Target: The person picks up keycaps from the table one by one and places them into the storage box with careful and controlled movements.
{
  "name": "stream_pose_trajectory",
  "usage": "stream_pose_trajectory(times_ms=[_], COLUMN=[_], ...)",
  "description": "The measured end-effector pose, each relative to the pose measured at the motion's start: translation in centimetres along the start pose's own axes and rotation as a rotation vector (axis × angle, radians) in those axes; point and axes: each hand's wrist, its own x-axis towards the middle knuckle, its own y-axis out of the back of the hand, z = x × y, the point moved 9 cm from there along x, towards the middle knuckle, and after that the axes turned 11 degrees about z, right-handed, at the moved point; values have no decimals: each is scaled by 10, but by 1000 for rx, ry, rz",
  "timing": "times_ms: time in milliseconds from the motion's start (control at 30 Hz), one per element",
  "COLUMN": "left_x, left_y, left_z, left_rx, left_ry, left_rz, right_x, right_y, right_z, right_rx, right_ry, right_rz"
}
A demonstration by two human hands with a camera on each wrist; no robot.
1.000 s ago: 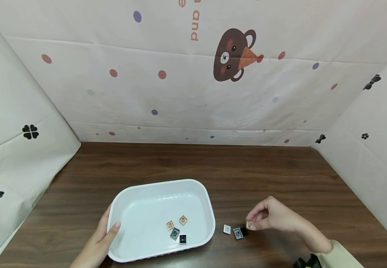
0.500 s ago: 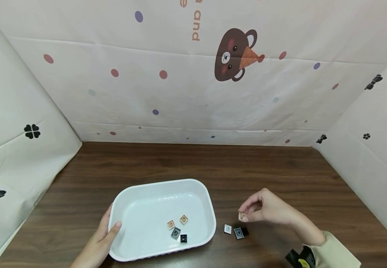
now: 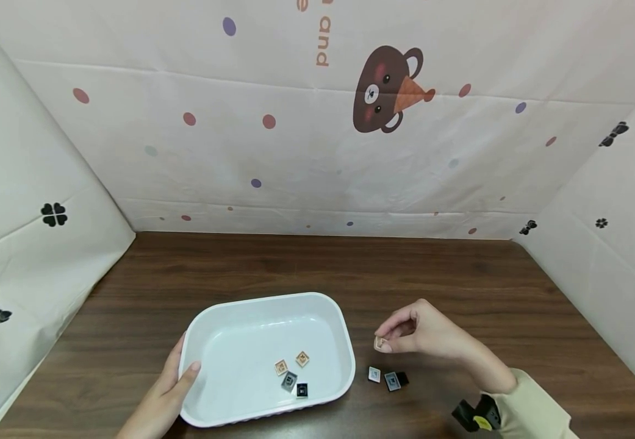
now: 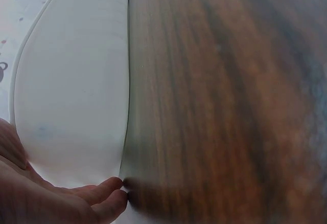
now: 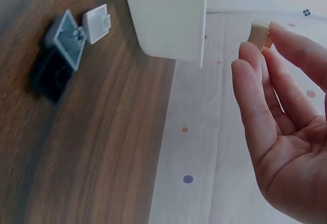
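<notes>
A white tray (image 3: pixel 262 329) stands on the brown table. The left hand (image 3: pixel 163 390) grips its left end, thumb over the rim; in the left wrist view this hand (image 4: pixel 66 198) has its fingertips at the tray's outer wall (image 4: pixel 76 81). Inside lie two beige keycaps (image 3: pixel 302 358), a grey one (image 3: pixel 289 381) and a black one (image 3: pixel 302 390). Right of the tray, above the table, the right hand (image 3: pixel 427 332) pinches a beige keycap (image 3: pixel 380 343) between thumb and fingers. The right wrist view shows the hand (image 5: pixel 291 111) with this keycap (image 5: pixel 258 34) at its fingertips.
On the table, right of the tray, lie a white keycap (image 3: pixel 374 374), a grey keycap (image 3: pixel 392 381) and a black keycap (image 3: pixel 402 378) against the grey one. Patterned white sheets (image 3: pixel 306 158) stand behind the table and at both sides.
The right hand has lifted the beige keycap from beside the black one and moved it left and away from the person, towards the tray. The left hand still grips the tray.
</notes>
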Motion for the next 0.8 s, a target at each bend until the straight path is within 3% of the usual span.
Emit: stream_pose_trajectory(times_ms=[400,800], left_x=[-1,0], left_y=[-1,0], left_z=[0,0], left_rx=[-21,-1], left_ry=[31,24], left_rz=[-9,-1], right_x=[12,26], right_y=[-8,-21], right_z=[-14,-33], right_rx=[26,57], right_ry=[43,72], right_rz=[24,35])
